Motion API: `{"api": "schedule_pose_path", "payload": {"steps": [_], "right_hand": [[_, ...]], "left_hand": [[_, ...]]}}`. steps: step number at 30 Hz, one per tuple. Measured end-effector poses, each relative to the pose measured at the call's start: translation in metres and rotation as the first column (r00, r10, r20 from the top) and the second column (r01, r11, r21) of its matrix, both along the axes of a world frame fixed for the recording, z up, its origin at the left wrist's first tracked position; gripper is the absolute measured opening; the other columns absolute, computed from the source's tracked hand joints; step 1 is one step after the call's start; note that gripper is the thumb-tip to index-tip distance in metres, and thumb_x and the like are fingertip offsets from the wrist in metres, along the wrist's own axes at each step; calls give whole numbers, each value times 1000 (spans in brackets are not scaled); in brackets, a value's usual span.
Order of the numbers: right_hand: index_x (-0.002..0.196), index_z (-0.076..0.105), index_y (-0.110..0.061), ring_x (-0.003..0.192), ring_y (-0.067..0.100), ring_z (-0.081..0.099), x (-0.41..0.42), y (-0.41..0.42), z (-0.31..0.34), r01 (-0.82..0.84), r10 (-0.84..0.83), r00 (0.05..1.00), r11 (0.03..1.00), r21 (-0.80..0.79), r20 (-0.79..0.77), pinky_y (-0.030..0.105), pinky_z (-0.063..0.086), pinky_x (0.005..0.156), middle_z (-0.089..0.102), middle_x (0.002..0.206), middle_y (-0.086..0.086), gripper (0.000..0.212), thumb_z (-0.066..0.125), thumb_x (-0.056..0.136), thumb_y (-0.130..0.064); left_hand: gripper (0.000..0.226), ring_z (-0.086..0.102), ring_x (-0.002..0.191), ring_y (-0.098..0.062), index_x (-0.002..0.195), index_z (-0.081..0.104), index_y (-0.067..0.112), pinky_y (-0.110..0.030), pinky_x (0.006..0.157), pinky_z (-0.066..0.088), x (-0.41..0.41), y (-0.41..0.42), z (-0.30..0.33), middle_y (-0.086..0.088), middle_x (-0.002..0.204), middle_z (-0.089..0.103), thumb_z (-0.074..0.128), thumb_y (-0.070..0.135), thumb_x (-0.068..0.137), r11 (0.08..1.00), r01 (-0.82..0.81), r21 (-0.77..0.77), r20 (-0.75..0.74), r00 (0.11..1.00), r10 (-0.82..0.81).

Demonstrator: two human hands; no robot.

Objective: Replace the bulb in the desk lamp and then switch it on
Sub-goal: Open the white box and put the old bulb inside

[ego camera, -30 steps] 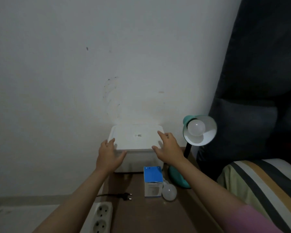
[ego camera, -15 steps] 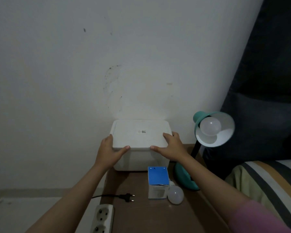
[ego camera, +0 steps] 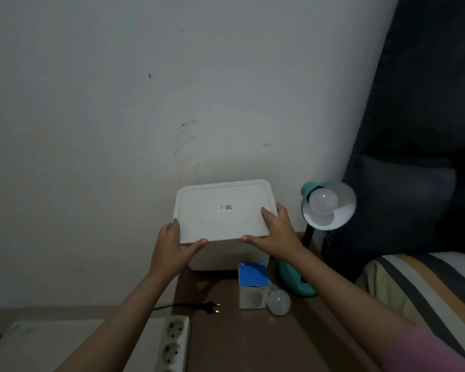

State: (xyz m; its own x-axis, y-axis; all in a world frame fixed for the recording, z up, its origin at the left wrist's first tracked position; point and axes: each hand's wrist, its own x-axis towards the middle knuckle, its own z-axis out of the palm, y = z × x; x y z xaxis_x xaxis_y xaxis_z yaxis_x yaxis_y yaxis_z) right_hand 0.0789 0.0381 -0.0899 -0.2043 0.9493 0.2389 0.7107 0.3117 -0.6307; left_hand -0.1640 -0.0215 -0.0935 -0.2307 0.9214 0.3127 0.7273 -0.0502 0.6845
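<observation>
The left hand and the right hand both hold the white lid of a white storage box. The left one grips the near left corner, with the thumb along the front edge and the fingers around the side. The right one grips the near right corner in the same way, with the fingers lying on top of the lid. The lid looks tilted, with its near edge raised from the box, so I judge that the person is opening it or closing it; which of the two, I cannot tell.

The box stands at the back of a brown table, against the wall. Just in front of it is a small blue and white bulb carton, and a loose bulb lies on the table touching the carton on its right side. The teal desk lamp stands to the right of the box, very near the right hand, and its shade faces toward the person. A bulb is screwed in the shade and it is not lit.

The lamp's plug lies free on the table, beside the white power strip but not in it. So, to my judgement, the task is at an early point: neither bulb is in a hand, and the exchange, the plugging and the switching all remain. I cannot say which bulb is the new one.
</observation>
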Motion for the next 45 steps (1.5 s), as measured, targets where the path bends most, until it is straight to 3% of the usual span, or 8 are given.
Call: {"api": "schedule_pose_path", "payload": {"steps": [8,13,18,23,31,37,41,45], "right_hand": [[138,33,-16,134,27,25,38,-136,-36,17,-18,996,1000,10,86,42,33,111,14,149,6,96,62,66,-71],[147,22,-16,139,24,18,80,-224,-77,70,-57,992,991,-113,110,30,22,112,5,153,5,100,65,70,-65],[146,25,-14,141,24,16,108,-273,-118,108,-85,991,959,-260,100,24,17,110,5,154,8,101,70,69,-60],[142,34,-12,138,27,26,112,-278,-138,155,-114,984,928,-340,136,30,25,111,18,150,12,101,72,64,-64],[142,29,-15,141,30,12,112,-276,-160,161,-107,980,921,-354,167,37,21,114,9,153,13,98,71,67,-61],[127,44,-18,130,34,28,106,-263,-152,198,-134,954,954,-227,267,42,34,107,28,141,11,88,62,61,-73],[128,47,-12,133,28,32,89,-234,-138,174,-155,977,977,-126,146,38,32,108,33,144,12,69,68,75,-51],[113,54,-10,111,24,51,67,-191,-120,171,-167,985,980,-103,46,38,47,91,50,119,8,46,66,78,-38]], "left_hand": [[85,46,118,-26,135,34,8,-36,86,48,33,-131,-38,-14,132,46,66,55,73,1000,9,-20,-114,993,-11],[96,34,133,-27,143,25,10,-37,102,38,71,-205,-81,-12,147,31,60,64,72,985,-1,-174,-85,996,-14],[96,38,131,-25,140,33,7,-33,103,37,96,-247,-115,-11,144,39,64,64,69,962,59,-267,-40,997,-72],[102,55,112,-30,127,47,5,-35,85,48,101,-254,-130,-14,124,58,55,80,58,943,69,-325,-84,991,-101],[88,39,127,-33,129,43,10,-41,97,42,106,-252,-151,-18,142,40,65,67,66,936,14,-353,-176,981,-81],[82,42,118,-29,124,43,10,-39,92,44,106,-243,-149,-14,130,45,65,64,67,949,26,-315,-206,974,-95],[90,31,134,-29,136,35,11,-42,106,34,101,-218,-134,-16,146,32,62,66,69,969,35,-245,-213,973,-89],[82,25,138,-29,137,35,10,-43,109,30,89,-168,-103,-15,148,29,61,58,76,988,35,-151,-170,983,-61]]}}
